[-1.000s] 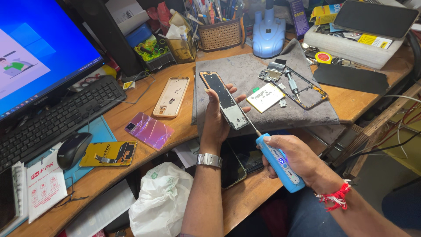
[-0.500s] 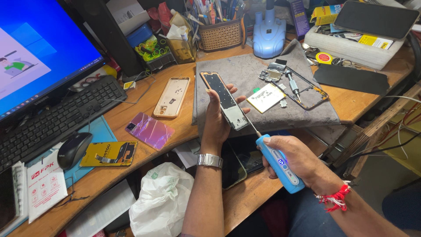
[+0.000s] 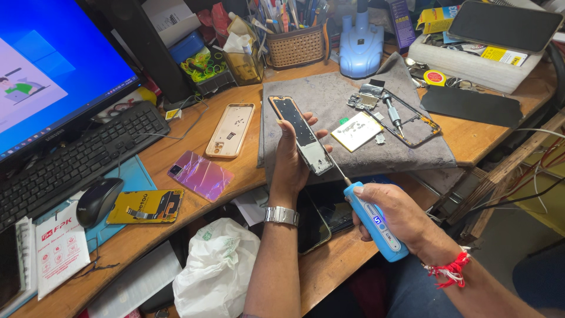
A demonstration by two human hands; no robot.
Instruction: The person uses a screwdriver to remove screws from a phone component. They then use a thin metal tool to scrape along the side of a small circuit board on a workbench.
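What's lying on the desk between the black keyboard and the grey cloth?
In the head view, a beige phone back cover lies on bare wood between the keyboard and the grey cloth.

Bright even light, sharp (monitor (image 3: 41, 76) glares).

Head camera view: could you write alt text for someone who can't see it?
A person's left hand holds an opened phone body upright over a grey cloth, while the right hand points a blue electric screwdriver at its lower end. Phone parts, a keyboard and a mouse lie across the cluttered wooden desk.
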